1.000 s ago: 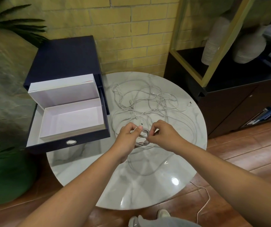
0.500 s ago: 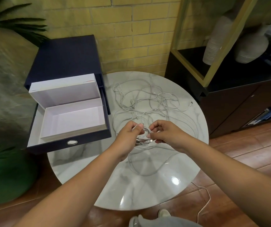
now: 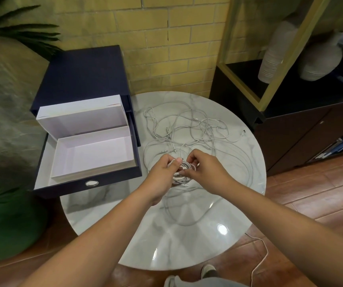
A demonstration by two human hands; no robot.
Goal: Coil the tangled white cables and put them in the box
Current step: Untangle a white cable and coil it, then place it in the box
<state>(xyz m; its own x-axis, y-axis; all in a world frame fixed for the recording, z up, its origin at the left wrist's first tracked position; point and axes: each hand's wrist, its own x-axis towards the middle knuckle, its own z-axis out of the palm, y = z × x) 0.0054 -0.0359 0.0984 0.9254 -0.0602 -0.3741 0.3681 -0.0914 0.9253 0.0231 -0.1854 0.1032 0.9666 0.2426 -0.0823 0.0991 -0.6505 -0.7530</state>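
Note:
A small coil of white cable (image 3: 182, 171) hangs between my two hands above the round marble table (image 3: 187, 235). My left hand (image 3: 163, 172) pinches the coil from the left with thumb on top. My right hand (image 3: 204, 169) grips its right side, fingers curled over the loops. Behind the hands a tangle of white cables (image 3: 189, 129) sprawls over the table's far half. The open white box (image 3: 93, 156) sits inside a pulled-out dark blue drawer (image 3: 87, 184) to the left, its lid standing up behind it.
The dark blue drawer cabinet (image 3: 83, 73) overlaps the table's left edge. A black and gold shelf unit (image 3: 290, 96) stands at the right. One white cable (image 3: 259, 259) trails down to the wooden floor near my shoes. A green cushion (image 3: 7, 228) lies at lower left.
My right hand has shifted its fingers around the coil, tucking cable in. The coil looks a little tighter. The left hand has kept its pinch and barely moved.

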